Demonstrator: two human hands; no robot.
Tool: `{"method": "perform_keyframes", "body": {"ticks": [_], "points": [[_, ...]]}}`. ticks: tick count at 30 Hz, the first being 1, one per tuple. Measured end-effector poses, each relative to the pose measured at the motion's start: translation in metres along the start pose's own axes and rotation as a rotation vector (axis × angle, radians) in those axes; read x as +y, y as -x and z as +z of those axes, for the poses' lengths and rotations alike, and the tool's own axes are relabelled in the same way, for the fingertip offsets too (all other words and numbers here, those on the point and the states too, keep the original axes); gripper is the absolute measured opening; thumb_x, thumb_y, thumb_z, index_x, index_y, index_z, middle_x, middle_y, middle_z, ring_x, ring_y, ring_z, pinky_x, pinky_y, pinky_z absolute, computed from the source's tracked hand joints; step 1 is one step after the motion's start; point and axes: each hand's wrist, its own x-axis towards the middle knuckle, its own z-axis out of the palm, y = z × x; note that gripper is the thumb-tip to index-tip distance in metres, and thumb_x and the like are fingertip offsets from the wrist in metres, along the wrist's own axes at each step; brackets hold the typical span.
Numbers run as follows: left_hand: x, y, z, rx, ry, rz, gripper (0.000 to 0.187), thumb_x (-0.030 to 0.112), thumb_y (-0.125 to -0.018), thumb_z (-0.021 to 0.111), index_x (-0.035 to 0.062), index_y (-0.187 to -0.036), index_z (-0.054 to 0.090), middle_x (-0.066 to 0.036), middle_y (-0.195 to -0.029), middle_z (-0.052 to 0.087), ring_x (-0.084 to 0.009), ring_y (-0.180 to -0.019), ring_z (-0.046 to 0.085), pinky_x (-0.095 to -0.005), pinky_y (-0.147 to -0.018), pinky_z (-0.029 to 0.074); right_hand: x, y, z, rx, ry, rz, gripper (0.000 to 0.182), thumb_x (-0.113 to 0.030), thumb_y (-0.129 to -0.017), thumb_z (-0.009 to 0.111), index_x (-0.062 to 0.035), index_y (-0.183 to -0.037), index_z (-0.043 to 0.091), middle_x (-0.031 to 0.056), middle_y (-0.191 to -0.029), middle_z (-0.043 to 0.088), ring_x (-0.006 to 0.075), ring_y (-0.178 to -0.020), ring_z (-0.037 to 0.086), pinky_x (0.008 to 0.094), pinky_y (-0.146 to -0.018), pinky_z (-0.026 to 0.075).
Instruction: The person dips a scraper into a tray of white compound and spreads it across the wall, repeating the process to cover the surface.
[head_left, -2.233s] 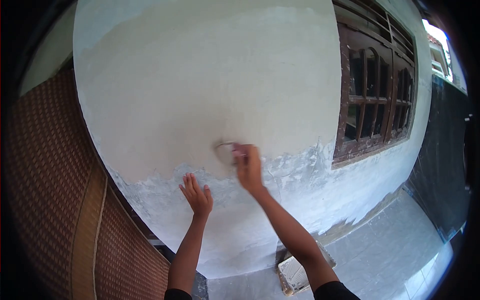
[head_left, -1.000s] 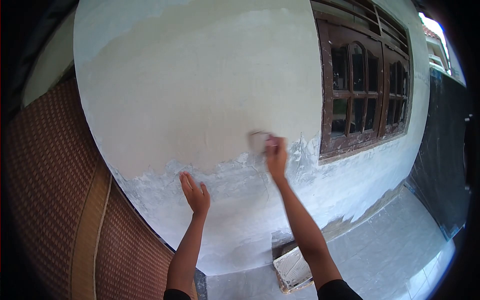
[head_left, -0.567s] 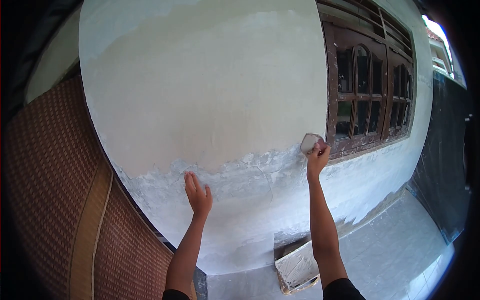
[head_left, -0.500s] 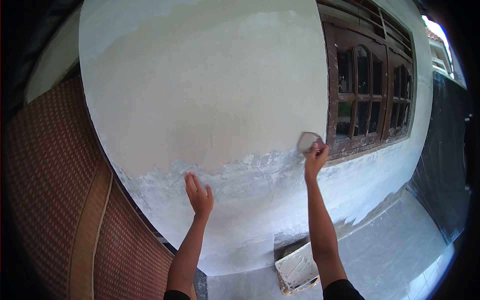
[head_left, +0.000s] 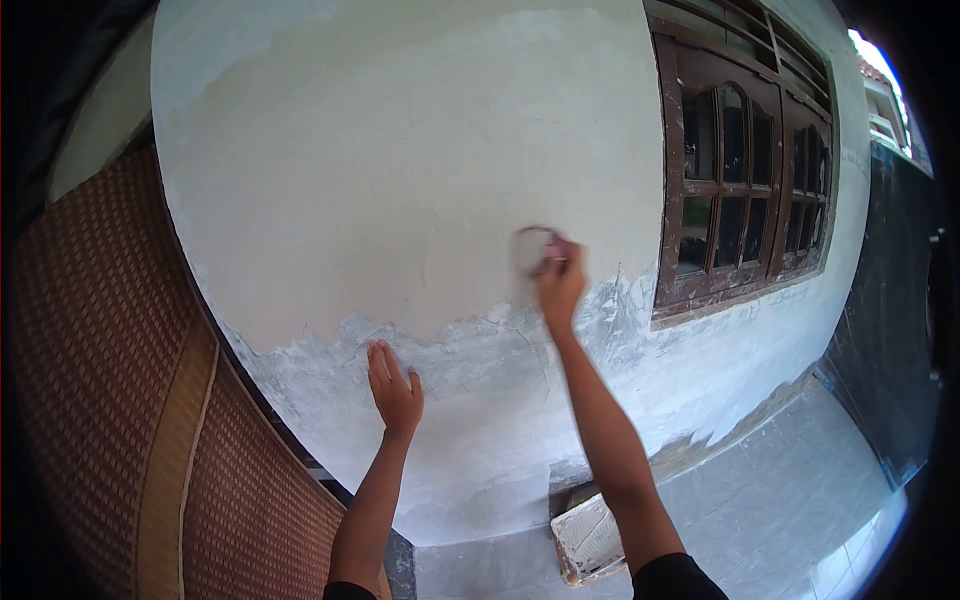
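Note:
A painted wall (head_left: 430, 170) fills the middle of the view, beige above and patchy grey-white below a ragged edge. My left hand (head_left: 395, 388) rests against the patchy lower band, fingers extended upward and thumb apart, holding nothing. Higher up and to the right, my right hand (head_left: 562, 278) grips a small flat pad (head_left: 534, 250) at the beige surface, left of the window. The pad is pale with a dark rim and blurred by motion, so its exact kind is unclear.
A brown wooden window (head_left: 728, 180) with glass panes is at the right. Woven brown matting (head_left: 90, 320) hangs at the left. On the grey tiled floor (head_left: 760, 490), a white-smeared tray (head_left: 588, 538) lies against the wall base. A dark panel (head_left: 880, 310) stands far right.
My right hand and the pad have moved left and slightly up, from beside the window frame onto the beige wall. My left hand has hardly moved.

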Motion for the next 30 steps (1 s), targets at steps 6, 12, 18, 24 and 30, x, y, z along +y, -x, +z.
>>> {"method": "perform_keyframes", "body": {"ticks": [6,12,18,24,30], "points": [[-0.001,0.001,0.002,0.002,0.005,-0.020,0.070,0.011,-0.089,0.053,-0.0033,-0.148,0.020,-0.024,-0.152,0.024,-0.0405,-0.140,0.024,-0.0491,-0.112,0.025,0.012,-0.027,-0.086,0.302,0.080,0.032,0.026,-0.020,-0.097,0.056,0.0006,-0.112,0.055,0.0113,-0.090,0.061,0.0181,-0.078,0.059,0.0324,-0.069,0.050],[0.000,0.002,0.004,0.015,-0.021,-0.027,0.070,0.012,-0.088,0.053,-0.0034,-0.148,0.022,-0.024,-0.151,0.025,-0.0409,-0.140,0.026,-0.0486,-0.112,0.026,-0.018,0.089,0.033,-0.259,-0.110,-0.250,0.018,-0.012,-0.096,0.055,-0.0022,-0.109,0.061,0.0120,-0.091,0.061,0.0189,-0.074,0.059,0.0304,-0.065,0.048],[-0.010,0.002,-0.011,-0.024,-0.026,0.040,0.070,0.010,-0.086,0.056,-0.0019,-0.148,0.024,-0.024,-0.151,0.026,-0.0406,-0.138,0.030,-0.0462,-0.111,0.029,-0.035,0.114,0.068,-0.307,-0.054,-0.326,0.019,-0.004,-0.089,0.056,-0.0049,-0.108,0.060,0.0158,-0.094,0.060,0.0335,-0.083,0.050,0.0425,-0.075,0.041],[-0.010,0.002,-0.010,-0.043,-0.005,0.032,0.070,0.010,-0.087,0.056,-0.0016,-0.148,0.025,-0.023,-0.152,0.025,-0.0405,-0.138,0.030,-0.0462,-0.111,0.029,0.014,0.017,-0.024,0.121,0.101,-0.062,0.017,-0.017,-0.094,0.056,-0.0015,-0.101,0.058,0.0135,-0.089,0.060,0.0230,-0.074,0.056,0.0354,-0.069,0.045],[-0.005,0.001,-0.007,-0.013,-0.006,0.011,0.069,0.010,-0.086,0.056,-0.0026,-0.147,0.025,-0.023,-0.152,0.025,-0.0405,-0.138,0.030,-0.0472,-0.111,0.029,-0.012,0.039,-0.017,-0.058,-0.111,-0.074,0.021,-0.021,-0.098,0.054,-0.0005,-0.103,0.057,0.0107,-0.091,0.062,0.0154,-0.072,0.059,0.0304,-0.062,0.048]]}}
